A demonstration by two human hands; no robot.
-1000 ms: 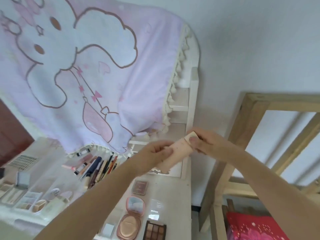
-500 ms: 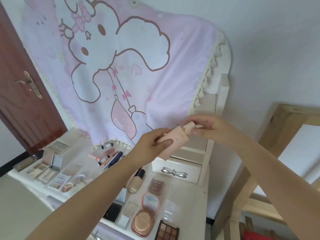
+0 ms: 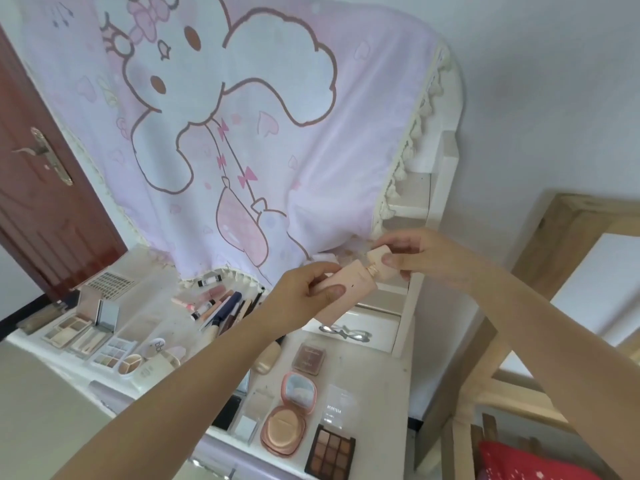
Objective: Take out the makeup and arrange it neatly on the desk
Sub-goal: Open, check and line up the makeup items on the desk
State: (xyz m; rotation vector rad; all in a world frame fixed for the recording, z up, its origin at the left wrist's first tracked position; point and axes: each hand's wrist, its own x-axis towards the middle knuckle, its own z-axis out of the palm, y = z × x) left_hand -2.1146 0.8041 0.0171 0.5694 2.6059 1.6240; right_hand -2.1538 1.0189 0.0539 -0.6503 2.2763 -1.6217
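Left hand (image 3: 304, 296) grips pink tube (image 3: 346, 289); right hand (image 3: 412, 258) pinches its cap (image 3: 379, 256), above desk (image 3: 377, 375). Step: checking tube. Next: lay it beside compact (image 3: 289, 420), near right.

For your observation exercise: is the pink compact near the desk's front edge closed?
No: the pink compact lies hinged open on the desk, lid up and cushion showing.

A home bedroom: cloth-draped dressing table (image 3: 377, 382), wooden door (image 3: 41, 188).
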